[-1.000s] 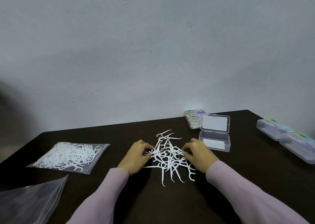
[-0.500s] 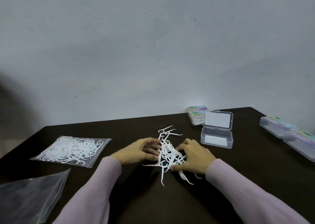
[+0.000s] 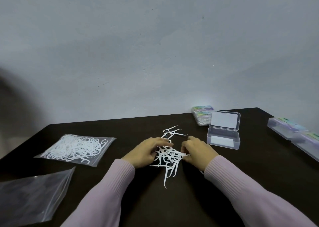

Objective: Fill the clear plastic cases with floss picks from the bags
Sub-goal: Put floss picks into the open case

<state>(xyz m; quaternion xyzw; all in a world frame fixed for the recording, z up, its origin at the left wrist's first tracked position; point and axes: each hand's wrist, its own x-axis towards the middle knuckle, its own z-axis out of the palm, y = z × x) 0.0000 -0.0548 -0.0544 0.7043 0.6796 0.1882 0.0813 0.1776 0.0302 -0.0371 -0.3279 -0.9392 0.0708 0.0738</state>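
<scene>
Bags: empty clear bag (image 3: pixel 32 197) flat at near left edge of dark table (image 3: pixel 259 175); full bag of floss picks (image 3: pixel 76 147) just behind it, sealed-looking, lying flat.
Left hand: left hand (image 3: pixel 146 152) palm down at left side of loose pile, fingers curled into the picks, gripping some; pink sleeve (image 3: pixel 107 192) to the wrist.
Floss picks: loose floss pick pile (image 3: pixel 169 156) on table centre, between both hands, a few strays trailing toward the wall and toward the near edge.
Right hand: right hand (image 3: pixel 198 152) at right side of pile, fingers and thumb pinching a bunch of picks.
Open case: open clear case (image 3: pixel 223 138) just right of right hand, apart from it, lid up, only a white slip inside.
Filled cases: stacked filled cases (image 3: pixel 202 116) behind open case by the wall.
Far right: two closed cases (image 3: pixel 296 131) near right table edge, contents unclear.
</scene>
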